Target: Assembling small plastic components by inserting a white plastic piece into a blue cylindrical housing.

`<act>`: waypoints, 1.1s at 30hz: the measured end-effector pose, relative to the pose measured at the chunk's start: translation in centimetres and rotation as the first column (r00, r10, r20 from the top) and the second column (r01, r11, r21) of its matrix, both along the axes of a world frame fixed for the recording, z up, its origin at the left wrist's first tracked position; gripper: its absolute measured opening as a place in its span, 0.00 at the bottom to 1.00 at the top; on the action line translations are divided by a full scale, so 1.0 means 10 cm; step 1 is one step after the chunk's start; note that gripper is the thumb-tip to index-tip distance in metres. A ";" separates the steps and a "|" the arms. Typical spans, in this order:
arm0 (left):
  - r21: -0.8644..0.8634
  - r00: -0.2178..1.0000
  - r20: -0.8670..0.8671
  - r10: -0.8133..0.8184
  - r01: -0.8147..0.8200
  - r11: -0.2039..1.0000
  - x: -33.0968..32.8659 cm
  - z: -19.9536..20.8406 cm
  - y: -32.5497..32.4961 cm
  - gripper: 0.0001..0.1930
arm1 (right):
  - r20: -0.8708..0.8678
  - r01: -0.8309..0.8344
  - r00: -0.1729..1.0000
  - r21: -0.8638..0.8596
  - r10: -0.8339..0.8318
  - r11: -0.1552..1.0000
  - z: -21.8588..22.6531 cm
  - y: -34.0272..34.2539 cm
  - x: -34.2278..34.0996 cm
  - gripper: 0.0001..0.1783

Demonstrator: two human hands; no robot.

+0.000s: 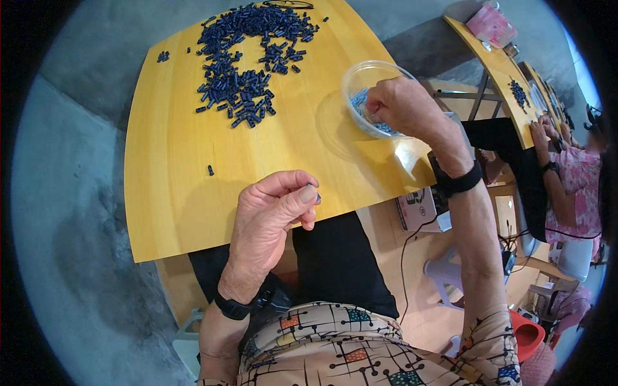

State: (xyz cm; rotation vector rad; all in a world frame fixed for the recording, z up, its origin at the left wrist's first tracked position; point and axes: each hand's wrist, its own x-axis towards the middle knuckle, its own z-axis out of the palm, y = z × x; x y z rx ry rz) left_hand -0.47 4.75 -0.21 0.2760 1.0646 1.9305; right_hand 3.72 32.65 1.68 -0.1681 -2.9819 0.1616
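My left hand (267,209) is raised over the table's front edge, thumb and fingers pinched on a small dark piece (318,199), mostly hidden by the fingertips. My right hand (409,106) reaches into a clear round plastic tub (348,76) on the right side of the table, its fingers curled. Small light-blue pieces (358,101) lie in the tub; whether the right fingers hold one is hidden. A large heap of short dark-blue cylindrical parts (248,90) covers the far middle of the table. One such part (210,170) stands apart, nearer to my left hand.
The yellow table (167,212) ends just before my lap. A small cluster of dark parts (163,56) lies far left, and eyeglasses (290,5) rest at the far edge. At right, another person (573,174) sits at a second table (496,71). A box (418,209) stands below.
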 end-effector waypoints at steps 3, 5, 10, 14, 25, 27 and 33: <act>-0.003 1.000 0.008 -0.017 0.017 1.000 0.01 -0.01 -0.02 0.09 | 0.119 0.002 0.993 0.069 -0.010 0.998 0.05 -0.04 -0.06 0.04; 0.004 0.999 0.007 -0.032 0.032 0.999 0.02 -0.01 -0.03 0.09 | 0.091 -0.054 0.995 0.073 0.047 0.996 0.02 -0.01 -0.08 0.05; 0.052 0.998 0.065 -0.022 0.019 0.998 0.02 0.00 -0.10 0.09 | -0.022 -0.044 0.999 -0.165 0.041 0.985 0.09 -0.03 -0.04 0.07; 0.071 0.994 0.103 -0.048 0.040 0.997 -0.01 -0.01 -0.15 0.09 | -0.150 -0.001 0.987 -0.372 -0.060 0.928 0.11 -0.01 0.03 0.04; 0.253 0.942 0.326 -0.078 -0.007 0.967 0.10 0.06 -0.26 0.09 | -0.256 -0.242 0.931 -0.966 -0.258 0.087 0.46 -0.90 0.59 0.09; 0.274 0.950 0.307 -0.061 -0.027 0.961 0.15 0.07 -0.31 0.08 | -0.244 -0.265 0.929 -0.963 -0.277 -0.043 0.41 -1.21 0.68 0.10; 0.246 0.988 0.142 0.056 -0.090 0.965 0.30 0.15 -0.48 0.08 | -0.233 -0.307 0.941 -0.891 -0.244 -0.333 0.25 -1.83 0.85 0.08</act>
